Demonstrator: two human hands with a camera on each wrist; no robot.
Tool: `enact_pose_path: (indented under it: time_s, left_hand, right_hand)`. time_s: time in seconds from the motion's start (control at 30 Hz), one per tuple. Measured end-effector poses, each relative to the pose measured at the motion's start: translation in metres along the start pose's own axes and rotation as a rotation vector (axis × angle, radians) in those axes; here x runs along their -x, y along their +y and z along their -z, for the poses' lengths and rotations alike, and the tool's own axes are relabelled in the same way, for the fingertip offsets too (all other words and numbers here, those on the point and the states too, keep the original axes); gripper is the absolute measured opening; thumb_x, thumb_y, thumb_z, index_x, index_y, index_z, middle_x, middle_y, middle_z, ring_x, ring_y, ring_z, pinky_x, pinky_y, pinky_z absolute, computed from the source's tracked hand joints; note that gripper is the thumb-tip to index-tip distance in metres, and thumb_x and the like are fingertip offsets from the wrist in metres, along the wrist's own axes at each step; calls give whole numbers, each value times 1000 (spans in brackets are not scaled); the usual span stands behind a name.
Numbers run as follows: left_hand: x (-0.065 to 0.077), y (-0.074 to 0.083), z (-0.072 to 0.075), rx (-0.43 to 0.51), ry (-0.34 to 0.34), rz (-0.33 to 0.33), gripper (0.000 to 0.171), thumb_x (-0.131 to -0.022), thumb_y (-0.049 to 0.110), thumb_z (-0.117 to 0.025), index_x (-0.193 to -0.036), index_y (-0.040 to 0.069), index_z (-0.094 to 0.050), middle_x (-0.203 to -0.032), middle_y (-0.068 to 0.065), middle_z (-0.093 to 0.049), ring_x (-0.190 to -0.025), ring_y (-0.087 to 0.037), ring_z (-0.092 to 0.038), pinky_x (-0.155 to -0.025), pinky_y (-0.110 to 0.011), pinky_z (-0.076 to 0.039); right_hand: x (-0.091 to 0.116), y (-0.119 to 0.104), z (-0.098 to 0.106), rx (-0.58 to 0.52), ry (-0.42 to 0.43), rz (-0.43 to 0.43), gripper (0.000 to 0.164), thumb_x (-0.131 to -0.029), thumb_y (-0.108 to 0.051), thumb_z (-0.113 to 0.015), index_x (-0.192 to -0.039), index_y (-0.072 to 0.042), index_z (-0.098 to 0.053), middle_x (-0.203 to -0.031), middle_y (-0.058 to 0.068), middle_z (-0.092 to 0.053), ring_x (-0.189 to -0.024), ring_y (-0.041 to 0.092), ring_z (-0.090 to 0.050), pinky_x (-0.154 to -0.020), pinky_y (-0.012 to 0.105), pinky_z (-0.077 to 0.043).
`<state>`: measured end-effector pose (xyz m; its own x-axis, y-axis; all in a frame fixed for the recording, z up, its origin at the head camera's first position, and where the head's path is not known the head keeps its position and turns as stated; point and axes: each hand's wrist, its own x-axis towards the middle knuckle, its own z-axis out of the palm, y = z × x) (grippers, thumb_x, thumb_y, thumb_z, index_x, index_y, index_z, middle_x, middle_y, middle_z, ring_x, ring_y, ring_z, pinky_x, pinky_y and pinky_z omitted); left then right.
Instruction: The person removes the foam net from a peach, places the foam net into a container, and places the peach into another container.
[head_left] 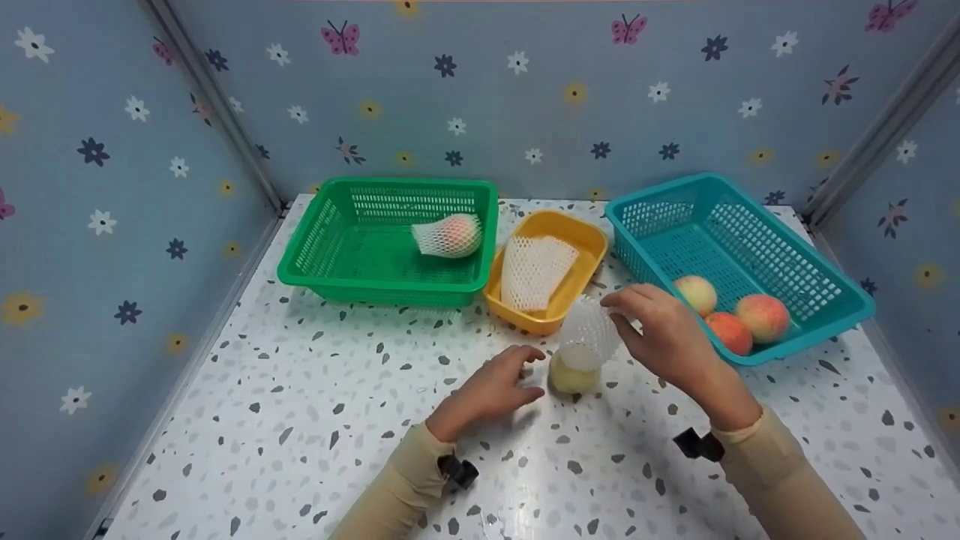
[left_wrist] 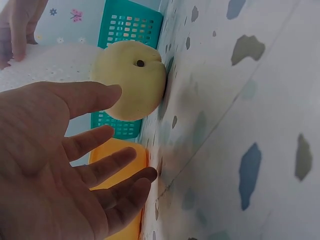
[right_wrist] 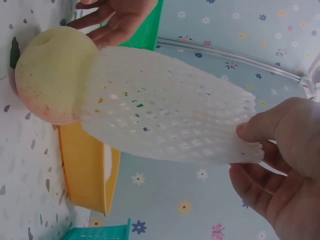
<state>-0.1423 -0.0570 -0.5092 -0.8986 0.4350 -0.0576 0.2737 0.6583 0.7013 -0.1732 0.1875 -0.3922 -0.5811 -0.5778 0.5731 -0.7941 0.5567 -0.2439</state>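
A pale yellow peach (head_left: 574,377) stands on the speckled table with a white foam net sleeve (head_left: 588,330) over its upper part. My right hand (head_left: 660,334) pinches the sleeve's top end between thumb and fingers, as the right wrist view shows at the net's far end (right_wrist: 200,117). To the left of the peach, my left hand (head_left: 491,394) is held with its fingers spread and slightly bent. In the left wrist view the thumb lies in front of the peach (left_wrist: 132,82); I cannot tell whether it touches.
A green basket (head_left: 382,289) at the back left holds one netted peach (head_left: 459,235). Beside it, a yellow tray (head_left: 592,244) holds foam nets (head_left: 536,271). The blue basket (head_left: 817,330) at right contains three peaches (head_left: 762,318). Patterned walls enclose the table.
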Motion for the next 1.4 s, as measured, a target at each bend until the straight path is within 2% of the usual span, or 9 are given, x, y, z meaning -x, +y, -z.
enact_pose_path:
  time_s: [0.2,0.4,0.73,1.0,1.17,1.4]
  left_hand:
    - [0,-1,0,7,7,-7,47,-80,29,-63,-121,17,-45,-117,-3,-48,-99,-17,-51,-80,-31,-42]
    - [2,-1,0,6,16,-9,45,-80,29,-63,-120,17,-46,-116,-3,-48,-99,-17,-51,-79,-31,-42]
    - [6,-4,3,23,9,20,46,-80,29,-62,-121,17,-45,-116,-4,-48,-99,-18,-51,-80,-30,-42]
    - [8,-5,6,19,-7,48,45,-82,31,-61,-121,17,-46,-115,-2,-49,-104,-17,-48,-84,-32,-40]
    - [9,-4,9,11,-13,61,43,-83,31,-59,-122,17,-46,-118,-2,-48,-105,-17,-47,-85,-33,-39]
    - [9,-2,14,12,-15,59,41,-84,30,-59,-121,19,-46,-120,0,-47,-107,-18,-47,-86,-33,-39]
  right_hand:
    - [-6,0,10,8,44,18,21,-75,0,-64,-95,-9,-63,-92,-2,-60,-85,9,-54,-72,24,-46]
    - [-16,8,9,-27,94,50,21,-74,0,-66,-93,-7,-64,-89,1,-61,-76,12,-56,-65,23,-47]
    - [-38,30,-13,-13,152,-27,18,-72,-2,-68,-89,-6,-64,-84,3,-62,-72,12,-53,-63,25,-47]
    - [-59,55,-40,62,238,-58,17,-74,-2,-65,-91,-5,-64,-83,6,-60,-76,17,-55,-65,29,-47]
    - [-74,65,-60,137,228,-96,19,-75,-3,-65,-94,-5,-63,-86,7,-59,-81,19,-54,-70,32,-48]
    - [-88,73,-83,221,134,-130,18,-76,1,-62,-92,-6,-63,-86,7,-58,-81,21,-51,-71,32,-48]
